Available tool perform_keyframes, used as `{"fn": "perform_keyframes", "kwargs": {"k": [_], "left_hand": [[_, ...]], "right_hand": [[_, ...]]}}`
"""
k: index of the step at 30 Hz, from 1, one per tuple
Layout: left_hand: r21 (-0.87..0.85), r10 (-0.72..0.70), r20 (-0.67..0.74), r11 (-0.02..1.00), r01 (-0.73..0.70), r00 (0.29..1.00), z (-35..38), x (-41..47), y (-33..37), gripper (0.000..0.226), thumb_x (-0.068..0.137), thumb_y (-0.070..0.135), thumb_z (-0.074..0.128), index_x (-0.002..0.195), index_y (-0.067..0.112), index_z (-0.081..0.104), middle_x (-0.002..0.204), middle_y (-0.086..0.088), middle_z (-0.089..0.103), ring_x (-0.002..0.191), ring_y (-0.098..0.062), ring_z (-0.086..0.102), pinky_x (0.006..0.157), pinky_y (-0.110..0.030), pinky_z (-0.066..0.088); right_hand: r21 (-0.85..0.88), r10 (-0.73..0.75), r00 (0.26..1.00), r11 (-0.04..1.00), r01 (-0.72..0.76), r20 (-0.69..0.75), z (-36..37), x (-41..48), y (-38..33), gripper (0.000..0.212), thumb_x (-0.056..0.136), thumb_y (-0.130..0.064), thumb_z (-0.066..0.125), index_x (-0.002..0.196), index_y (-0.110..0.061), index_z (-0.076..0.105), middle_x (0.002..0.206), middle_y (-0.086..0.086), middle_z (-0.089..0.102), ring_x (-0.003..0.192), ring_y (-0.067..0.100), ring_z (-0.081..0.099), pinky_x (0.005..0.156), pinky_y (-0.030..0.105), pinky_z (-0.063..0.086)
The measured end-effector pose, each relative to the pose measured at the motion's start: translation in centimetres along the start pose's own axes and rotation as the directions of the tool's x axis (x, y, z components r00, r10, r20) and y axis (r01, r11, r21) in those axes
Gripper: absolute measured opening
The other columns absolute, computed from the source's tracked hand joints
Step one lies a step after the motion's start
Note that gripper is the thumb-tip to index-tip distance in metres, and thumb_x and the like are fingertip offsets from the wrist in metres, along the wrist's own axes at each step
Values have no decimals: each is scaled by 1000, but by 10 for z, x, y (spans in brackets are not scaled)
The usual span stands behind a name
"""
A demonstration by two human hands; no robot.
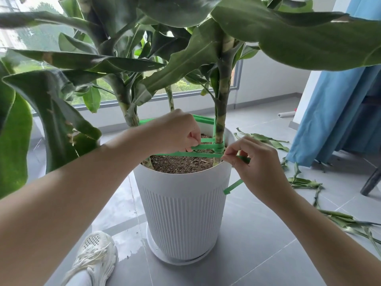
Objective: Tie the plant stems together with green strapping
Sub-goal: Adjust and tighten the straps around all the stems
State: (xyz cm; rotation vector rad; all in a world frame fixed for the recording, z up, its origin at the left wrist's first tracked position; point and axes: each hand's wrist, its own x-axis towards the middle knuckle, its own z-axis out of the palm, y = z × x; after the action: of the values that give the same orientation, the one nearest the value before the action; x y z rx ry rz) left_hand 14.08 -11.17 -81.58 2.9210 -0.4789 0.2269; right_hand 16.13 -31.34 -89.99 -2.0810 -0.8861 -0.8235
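Observation:
A tall leafy plant grows in a ribbed white pot (183,209) filled with soil. Green strapping (198,154) runs in several bands between the left stem (128,112) and the right stem (221,112), wound around the right one just above the soil. My left hand (177,131) hovers over the soil and pinches a band of the strapping with curled fingers. My right hand (255,164) is at the pot's right rim, next to the right stem, pinching the strap there. The strap's loose end (233,186) hangs below that hand beside the pot.
Cut leaves and stalks (305,182) lie scattered on the grey tiled floor to the right. A blue curtain (338,104) hangs at right, with a dark chair leg (371,182) below it. My white shoe (94,259) rests left of the pot's saucer. A window lies behind.

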Motion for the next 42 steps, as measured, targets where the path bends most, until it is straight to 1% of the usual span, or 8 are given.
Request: {"fn": "perform_keyframes", "kwargs": {"k": [10,15,23,27,34,36,39,42], "left_hand": [[40,77,-17,996,-76,997,-1,-9,1,18,91,19,57,98,20,74,76,11,71,65,7,61,74,-18,53],[81,84,3,993,-84,996,-2,-9,3,22,92,16,54,98,18,75,82,10,72,69,1,62,75,-24,54],[95,61,-13,994,-59,998,6,-13,3,29,95,13,43,95,18,72,68,14,59,54,0,51,49,-13,38],[-7,63,-99,998,-64,993,12,-20,0,19,92,19,52,84,17,69,72,7,65,67,-9,62,63,-33,55],[3,44,-353,999,-46,935,34,-28,-2,17,89,30,60,84,16,69,75,6,66,69,-14,61,65,-35,54],[-3,64,-404,997,-71,913,40,-30,-3,17,89,28,60,82,15,68,75,6,66,70,-15,61,65,-36,53],[46,137,-499,990,-132,856,44,-37,-8,13,90,22,59,85,15,68,79,5,66,78,-15,60,71,-37,52],[96,152,-606,988,-117,781,46,-56,-17,19,92,23,51,99,15,66,92,4,64,91,-19,56,80,-39,45]], "right_hand": [[-15,92,995,996,-92,26,-3,19,1,9,76,-12,77,77,-17,70,70,-13,59,67,-3,52,62,5,36],[-35,115,992,993,-113,58,-1,28,2,8,76,-10,77,76,-16,70,69,-15,58,68,-11,53,63,2,35],[-54,121,989,992,-116,84,-2,33,1,8,75,-12,78,77,-15,71,69,-13,60,67,-14,52,62,1,36],[-61,127,987,991,-121,94,-3,34,1,8,75,-14,78,77,-17,70,68,-15,60,67,-13,52,61,0,35],[-124,130,973,986,-107,189,-10,42,10,15,78,-9,74,88,-19,77,73,-12,63,66,-9,54,69,-3,33],[-150,121,976,984,-94,183,-10,47,10,13,78,-11,75,86,-20,77,73,-11,64,65,-1,55,70,2,36],[-360,-10,991,931,57,131,-7,53,6,3,77,-19,76,80,-21,75,78,-7,67,70,11,53,75,27,38],[-513,-117,991,848,134,67,1,54,4,10,71,-16,80,77,-14,73,82,-1,63,80,19,56,74,31,35]]}}
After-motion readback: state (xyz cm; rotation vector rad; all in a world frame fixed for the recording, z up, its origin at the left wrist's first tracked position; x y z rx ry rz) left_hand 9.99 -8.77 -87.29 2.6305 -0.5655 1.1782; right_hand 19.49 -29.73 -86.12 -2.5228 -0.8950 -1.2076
